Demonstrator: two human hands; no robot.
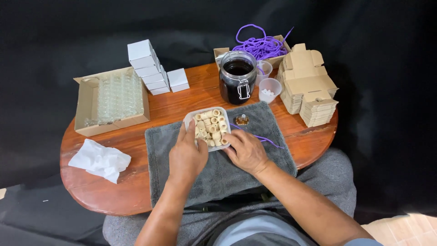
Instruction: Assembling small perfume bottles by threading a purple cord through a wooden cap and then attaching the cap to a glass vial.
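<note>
2 hands meet at the clear tray (190, 119) of wooden caps (210, 127) on the grey towel (218, 177): the left hand (185, 157) grips its near rim, the right hand (246, 150) (fingers curled, empty) touches its corner. Steadying the tray keeps caps from spilling toward the small amber bottle (241, 120).

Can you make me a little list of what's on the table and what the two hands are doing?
left hand: rests on the tray's near left edge
right hand: at the tray's near right corner
tray: clear, full of small tan rings, on a grey towel
small bottle: amber, beside the tray
jar: dark liquid, lid open
purple cord: piled in a box behind
white boxes: stacked
flat cardboard boxes: stacked, right
crumpled tissue: left
</note>
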